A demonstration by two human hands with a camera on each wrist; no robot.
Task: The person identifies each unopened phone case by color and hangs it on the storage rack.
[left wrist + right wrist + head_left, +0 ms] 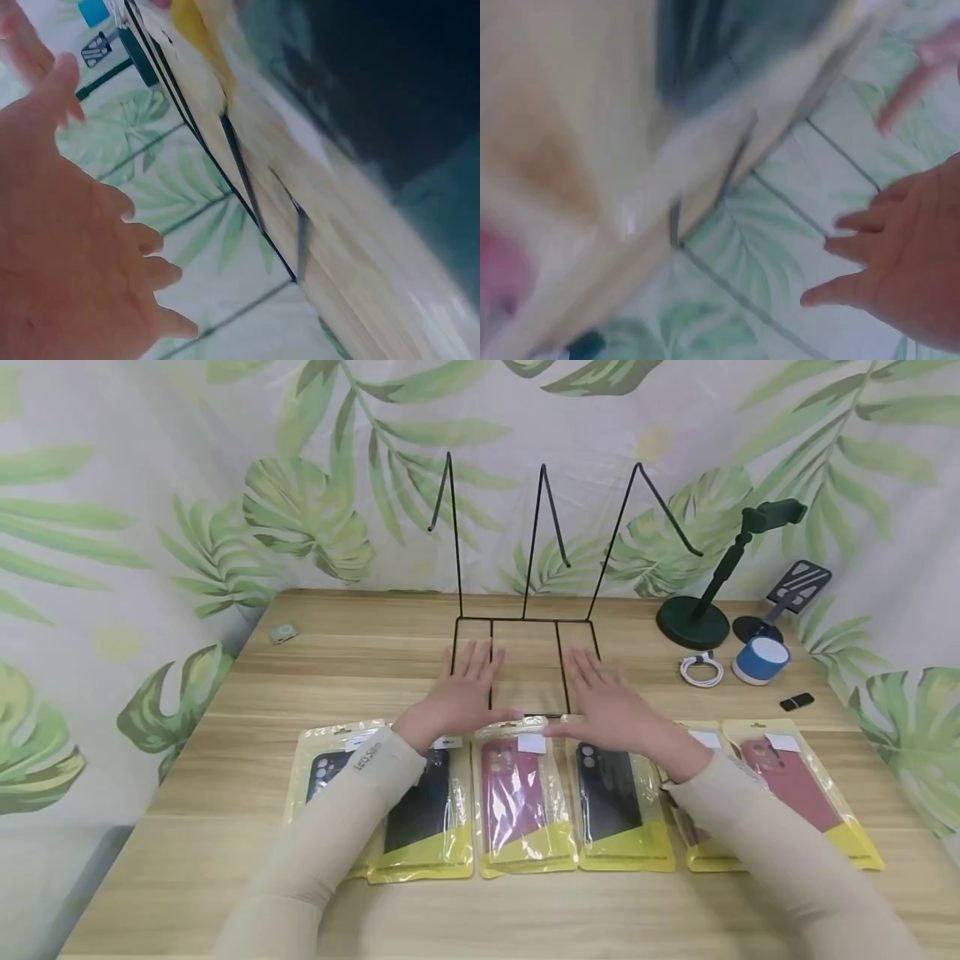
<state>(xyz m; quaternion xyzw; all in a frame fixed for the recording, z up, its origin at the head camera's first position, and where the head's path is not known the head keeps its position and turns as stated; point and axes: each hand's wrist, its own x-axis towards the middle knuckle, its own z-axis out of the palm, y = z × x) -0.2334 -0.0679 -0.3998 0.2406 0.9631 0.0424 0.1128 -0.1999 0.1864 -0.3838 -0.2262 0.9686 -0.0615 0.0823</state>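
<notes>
Both hands are spread palm-down in the head view, over the base of a black wire display rack (525, 619) with three upright hooks. My left hand (468, 693) is at the left part of the base, fingers straight and thumb pointing right. My right hand (611, 706) mirrors it on the right side, thumb pointing left. Neither holds anything; contact with the rack cannot be made out. Below them lie packaged phone cases: a dark one (420, 810), a pink one (513, 785), a black one (611, 793) and a reddish one (791, 785). My forearms partly cover others.
At the right stand a dark green stand (693, 622), a small phone holder (757, 628) and a blue-and-white cylinder (760, 662). A coiled white cable (701, 670) and a small black stick (797, 702) lie near. A small pale square item (283, 632) sits back left.
</notes>
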